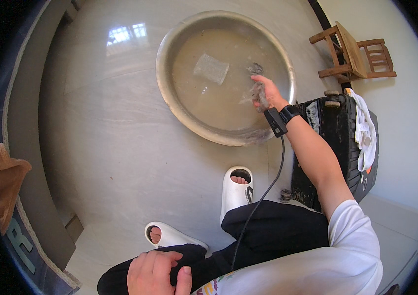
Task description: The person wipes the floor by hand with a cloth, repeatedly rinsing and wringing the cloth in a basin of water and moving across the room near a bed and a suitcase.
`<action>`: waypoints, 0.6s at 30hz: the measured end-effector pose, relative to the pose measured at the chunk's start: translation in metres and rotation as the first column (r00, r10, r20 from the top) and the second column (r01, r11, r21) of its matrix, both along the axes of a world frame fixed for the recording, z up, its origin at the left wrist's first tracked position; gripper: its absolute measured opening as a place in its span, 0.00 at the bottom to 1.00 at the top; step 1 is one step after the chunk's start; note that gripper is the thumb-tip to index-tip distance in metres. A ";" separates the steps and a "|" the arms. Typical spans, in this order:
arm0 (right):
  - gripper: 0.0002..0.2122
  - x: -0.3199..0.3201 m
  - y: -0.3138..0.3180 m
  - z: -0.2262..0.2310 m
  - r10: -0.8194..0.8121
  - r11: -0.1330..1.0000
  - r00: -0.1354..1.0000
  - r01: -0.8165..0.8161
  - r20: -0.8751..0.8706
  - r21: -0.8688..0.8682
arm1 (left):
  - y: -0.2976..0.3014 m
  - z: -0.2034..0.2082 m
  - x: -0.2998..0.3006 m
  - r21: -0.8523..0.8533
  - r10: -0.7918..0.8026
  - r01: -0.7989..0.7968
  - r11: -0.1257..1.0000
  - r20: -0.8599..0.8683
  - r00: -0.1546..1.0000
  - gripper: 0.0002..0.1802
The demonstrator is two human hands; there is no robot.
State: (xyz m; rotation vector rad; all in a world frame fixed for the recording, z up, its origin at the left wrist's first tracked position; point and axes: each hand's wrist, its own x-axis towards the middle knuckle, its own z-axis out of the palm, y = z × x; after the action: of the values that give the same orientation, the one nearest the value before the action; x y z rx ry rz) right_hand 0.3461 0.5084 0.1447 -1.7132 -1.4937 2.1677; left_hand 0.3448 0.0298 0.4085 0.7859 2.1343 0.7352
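A wide metal basin [166,93] of murky brownish water stands on the floor in front of me. Over its right side, my right hand [267,92] is closed around a wet, greyish, stringy clump [260,94], whose exact kind I cannot make out. Just beyond the fingers, a small dark grey clump [254,69] sits in the water. A clear, bumpy piece of plastic [212,69] floats left of the hand. My left hand [156,273] lies on my left thigh with fingers and thumb apart, holding nothing.
To the right of the basin lies a black wheeled suitcase [336,142] with a white cloth [364,132] over it. A small wooden chair [354,51] stands beyond. A cable runs from my right wrist to my lap. At far left, a brown cloth [5,179] hangs over an edge.
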 end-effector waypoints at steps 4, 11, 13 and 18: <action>0.16 0.001 0.017 -0.012 0.009 0.997 1.000 -0.010 0.005 0.077 | 0.003 0.000 0.000 0.004 -0.008 0.008 1.000 0.005 1.000 0.08; 0.11 -0.004 -0.003 0.016 -0.286 0.905 0.884 0.122 -0.369 -0.408 | 0.003 -0.003 0.000 0.007 0.008 -0.008 1.000 -0.009 1.000 0.08; 0.08 -0.004 -0.006 0.020 -0.342 0.919 0.841 0.208 -0.418 -0.334 | 0.005 -0.003 -0.001 0.004 0.006 -0.006 1.000 0.005 1.000 0.08; 0.10 0.004 0.021 -0.001 -0.302 0.895 0.829 0.076 -0.472 -0.440 | 0.006 -0.002 -0.001 0.005 -0.001 0.001 1.000 0.001 1.000 0.07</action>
State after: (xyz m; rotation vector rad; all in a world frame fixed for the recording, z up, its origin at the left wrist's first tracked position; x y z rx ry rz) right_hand 0.3505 0.5298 0.1439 -1.0946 -0.7344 2.6552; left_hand 0.3435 0.0355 0.4066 0.7892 2.1322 0.7410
